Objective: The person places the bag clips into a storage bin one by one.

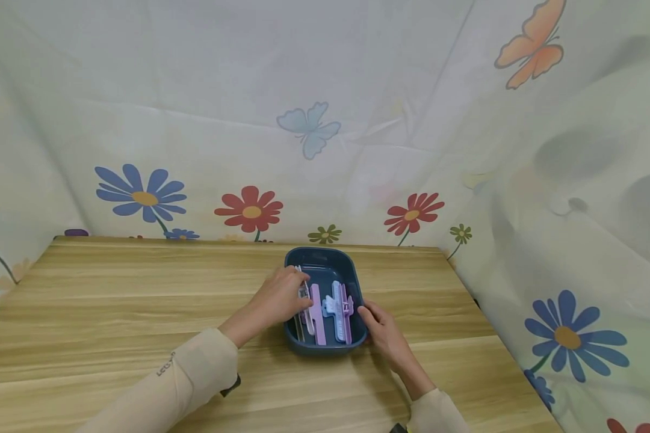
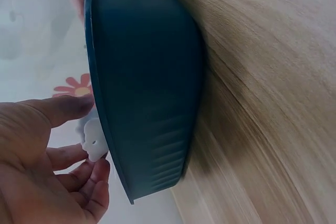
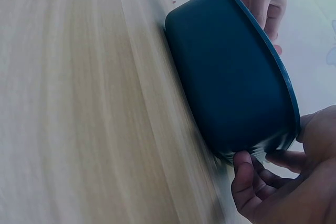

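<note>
A dark blue plastic bin (image 1: 325,349) stands on the table with several long bag clips lying in it. My left hand (image 1: 281,293) reaches over its left side, thumb and fingers around a white bag clip (image 2: 94,139). Beside that clip lies a purple bag clip (image 1: 318,325). Further right are a light blue bag clip (image 1: 336,316) and a pinkish-purple bag clip (image 1: 347,319), side by side. My right hand (image 1: 384,334) holds the bin's right wall, thumb at the rim and fingers curled against the outside, as the right wrist view shows.
The wood-grain table (image 1: 141,300) extends to both sides of the bin. Behind it and on the right hangs a pale curtain (image 1: 195,132) printed with flowers and butterflies. A small purple object (image 1: 76,232) shows at the table's far left corner.
</note>
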Motion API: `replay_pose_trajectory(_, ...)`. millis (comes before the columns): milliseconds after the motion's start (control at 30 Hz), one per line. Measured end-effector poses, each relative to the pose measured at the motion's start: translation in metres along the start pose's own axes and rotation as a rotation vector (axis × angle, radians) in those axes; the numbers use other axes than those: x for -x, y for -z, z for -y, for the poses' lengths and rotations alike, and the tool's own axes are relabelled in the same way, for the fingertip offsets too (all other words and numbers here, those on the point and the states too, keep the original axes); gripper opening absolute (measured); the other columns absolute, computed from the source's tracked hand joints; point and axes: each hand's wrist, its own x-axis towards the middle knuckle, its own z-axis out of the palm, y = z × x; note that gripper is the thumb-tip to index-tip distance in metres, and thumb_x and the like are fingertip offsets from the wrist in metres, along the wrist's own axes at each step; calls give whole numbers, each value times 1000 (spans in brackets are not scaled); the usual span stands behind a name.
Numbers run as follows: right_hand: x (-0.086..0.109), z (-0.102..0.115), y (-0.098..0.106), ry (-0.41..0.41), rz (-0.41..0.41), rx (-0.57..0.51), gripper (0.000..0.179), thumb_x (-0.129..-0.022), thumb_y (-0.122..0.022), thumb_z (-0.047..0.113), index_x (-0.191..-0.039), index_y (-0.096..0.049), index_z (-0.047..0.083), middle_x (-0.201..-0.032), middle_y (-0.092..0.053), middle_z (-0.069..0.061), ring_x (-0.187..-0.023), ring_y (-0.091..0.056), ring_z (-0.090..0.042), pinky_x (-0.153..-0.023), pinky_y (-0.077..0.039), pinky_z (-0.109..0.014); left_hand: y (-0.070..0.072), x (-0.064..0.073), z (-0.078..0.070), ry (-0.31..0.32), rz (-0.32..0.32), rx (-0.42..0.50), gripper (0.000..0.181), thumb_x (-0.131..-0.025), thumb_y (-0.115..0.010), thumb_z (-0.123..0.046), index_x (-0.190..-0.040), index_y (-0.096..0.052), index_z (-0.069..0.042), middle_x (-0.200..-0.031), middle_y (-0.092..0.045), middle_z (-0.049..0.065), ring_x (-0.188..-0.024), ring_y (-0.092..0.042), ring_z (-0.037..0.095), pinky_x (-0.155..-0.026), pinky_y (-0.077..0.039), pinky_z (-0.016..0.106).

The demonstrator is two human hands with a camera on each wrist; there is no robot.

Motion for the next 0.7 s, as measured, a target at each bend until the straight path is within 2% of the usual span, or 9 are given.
replay_pose_trajectory(200, 4, 7, -3, -3, -18, 13, 44, -110, -53, 24, -145, -55, -2, -119, -65, -24, -88, -63, -33, -67, -56, -40, -1, 0, 1, 3, 2, -40, 56, -87, -86, -30, -132, -68, -1, -125, -65, 16, -116, -55, 31, -103, -46, 49)
replay_pose_trajectory(333, 9, 22, -4, -8, -8, 18, 41, -111, -50, 17, -144, -54, -6, -119, -64, -29, -91, -63, -40, -70, -57, -44, -1, 1, 2, 7, 3, -35, 57, -88, -85, -29, -134, -67, -2, -126, -64, 16, -119, -53, 32, -106, -44, 50)
replay_pose_trajectory(433, 11, 27, -4, -12, -4, 10, 40, -110, -50, 15, -144, -54, -6, -119, -64, -29, -92, -63, -40, -72, -57, -45, -1, 1, 3, 0, -7, -26, 53, -89, -84, -27, -133, -67, -2, -123, -65, 15, -116, -54, 31, -103, -45, 49)
replay_pose_trajectory(700, 2, 4, 0, 6, -2, 4, 46, -109, -55, 30, -145, -57, 3, -126, -65, -20, -93, -64, -30, -70, -57, -37, 0, 6, 7, -10, -54, 25, 45, -93, -80, -26, -131, -69, -4, -120, -66, 12, -114, -55, 28, -100, -47, 47)
